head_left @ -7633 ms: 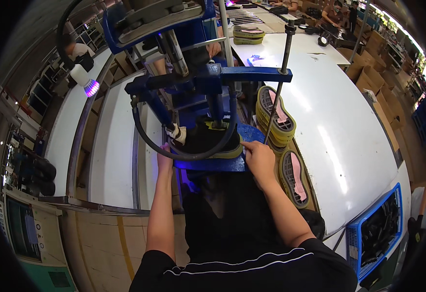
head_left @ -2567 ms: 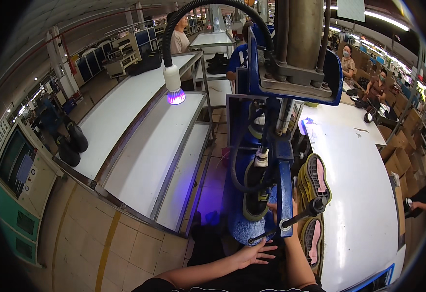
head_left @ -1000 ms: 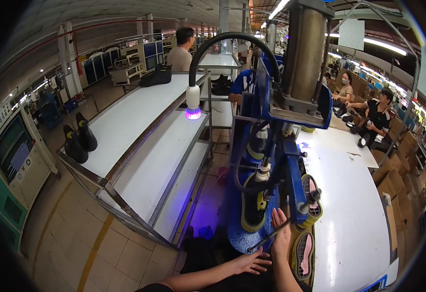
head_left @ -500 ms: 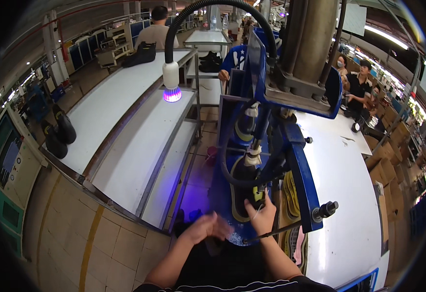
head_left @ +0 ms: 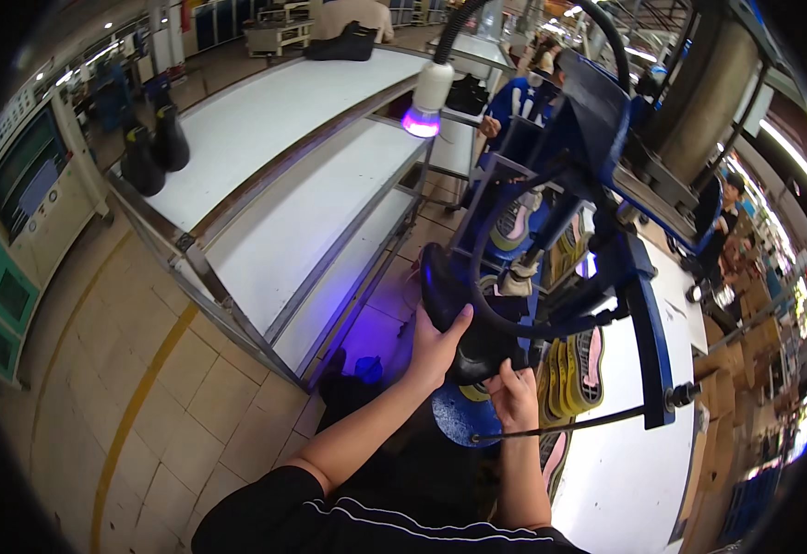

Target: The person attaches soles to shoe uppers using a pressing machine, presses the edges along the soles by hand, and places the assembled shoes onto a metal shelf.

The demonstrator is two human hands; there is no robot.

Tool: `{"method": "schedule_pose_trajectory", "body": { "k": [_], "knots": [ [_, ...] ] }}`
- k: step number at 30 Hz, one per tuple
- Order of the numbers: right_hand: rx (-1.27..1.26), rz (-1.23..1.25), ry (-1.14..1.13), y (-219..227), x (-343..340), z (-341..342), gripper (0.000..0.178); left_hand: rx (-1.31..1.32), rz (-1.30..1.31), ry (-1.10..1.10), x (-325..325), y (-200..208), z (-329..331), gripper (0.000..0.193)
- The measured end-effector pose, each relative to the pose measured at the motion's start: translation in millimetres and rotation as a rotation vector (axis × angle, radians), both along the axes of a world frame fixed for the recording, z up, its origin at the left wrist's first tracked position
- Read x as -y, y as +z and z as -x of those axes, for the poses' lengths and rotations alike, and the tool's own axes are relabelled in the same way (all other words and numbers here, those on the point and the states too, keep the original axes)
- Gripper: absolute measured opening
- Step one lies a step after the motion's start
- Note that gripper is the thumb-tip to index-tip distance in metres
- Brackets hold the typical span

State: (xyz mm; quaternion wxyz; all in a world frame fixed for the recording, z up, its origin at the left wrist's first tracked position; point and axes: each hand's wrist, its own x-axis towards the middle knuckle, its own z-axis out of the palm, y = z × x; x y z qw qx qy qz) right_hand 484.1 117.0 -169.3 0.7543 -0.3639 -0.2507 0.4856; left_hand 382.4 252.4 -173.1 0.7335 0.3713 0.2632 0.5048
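Observation:
A black shoe (head_left: 448,288) is held in front of me, tilted, beside the blue press (head_left: 645,319). My left hand (head_left: 438,349) grips its side, thumb on top. At its lower right end, my right hand (head_left: 514,395) is closed with thumb and fingers pinching the edge. Below the shoe shows the round blue base plate (head_left: 459,423) of the press, part of it hidden by the shoe and hands. A black hose (head_left: 537,328) loops close past the shoe. Further in, another sole with a pink middle (head_left: 512,226) sits on the press.
Several yellow-edged soles (head_left: 574,374) stand on the white table (head_left: 625,471) at right. A lamp with purple light (head_left: 433,92) hangs over the white rack (head_left: 311,217) at left. Black shoes (head_left: 154,152) stand on that rack. A person's hand (head_left: 489,126) shows beyond the press.
The shoe has come up off the press base, toward the left. My left hand, open and apart from it before, now grips it; my right hand still holds it. The view has turned left.

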Motion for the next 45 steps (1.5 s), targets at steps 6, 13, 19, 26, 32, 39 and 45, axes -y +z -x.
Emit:
{"method": "schedule_pose_trajectory", "body": {
  "k": [6,13,19,26,32,39,45],
  "knots": [
    [0.16,0.007,0.196,-23.2,18.7,-15.0,0.084,-0.113,-0.341,0.056,-31.7,0.8,46.3,0.064],
    [0.193,-0.002,0.022,-19.7,48.1,-4.4,0.091,0.085,-0.339,-0.183,-87.3,-29.8,95.9,0.074],
    [0.151,0.02,-0.202,-15.5,69.1,16.2,0.08,1.447,0.286,-0.824,-90.2,-23.0,80.3,0.088],
    [0.404,0.006,-0.454,-5.7,85.9,36.6,0.076,1.526,0.533,-0.69,-169.2,-18.6,67.4,0.061],
    [1.071,-0.044,-1.101,-17.1,92.4,61.7,0.072,1.13,0.71,-0.366,-205.8,-14.6,70.1,0.04],
    [1.506,-0.706,-0.954,-39.7,65.8,90.5,0.065,0.948,0.634,-0.347,-181.5,11.2,78.2,0.04],
    [1.17,-0.199,-0.41,50.5,-33.0,153.5,0.079,0.726,0.458,-0.349,-121.4,47.5,115.2,0.057]
  ]
}}
